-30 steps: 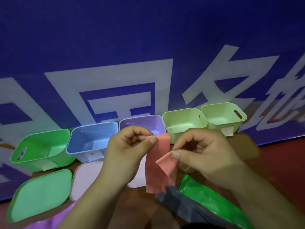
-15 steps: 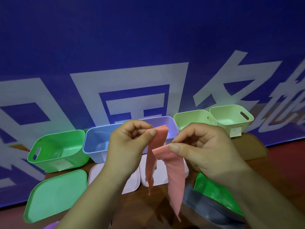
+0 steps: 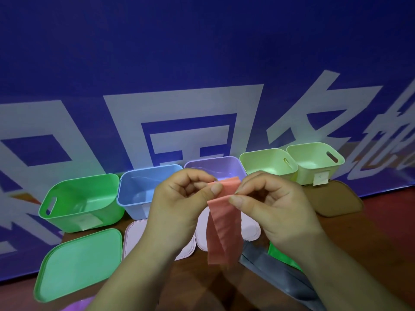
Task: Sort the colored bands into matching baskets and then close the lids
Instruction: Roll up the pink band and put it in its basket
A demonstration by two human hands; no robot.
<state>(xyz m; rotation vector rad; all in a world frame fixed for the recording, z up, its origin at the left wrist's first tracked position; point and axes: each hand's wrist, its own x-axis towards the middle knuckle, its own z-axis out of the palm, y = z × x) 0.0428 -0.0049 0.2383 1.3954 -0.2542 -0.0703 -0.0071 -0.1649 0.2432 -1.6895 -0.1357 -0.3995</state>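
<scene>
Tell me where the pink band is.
Head view, centre: the pink band hangs pinched between the left hand and right hand, in front of the purple basket.

Staged sorting station, likely an exhibition or demonstration stand: a large blue printed banner with giant white characters (image 3: 202,63) fills the backdrop at 12 o'clock. A brown tabletop (image 3: 386,232) set against it carries a row of open pastel plastic baskets (image 3: 134,189) from 9 to 2 o'clock, with flat rounded plastic lids (image 3: 78,263) laid before them.

Blue banner (image 3: 202,52) with large white characters, brown tabletop (image 3: 381,232), dim light
</scene>
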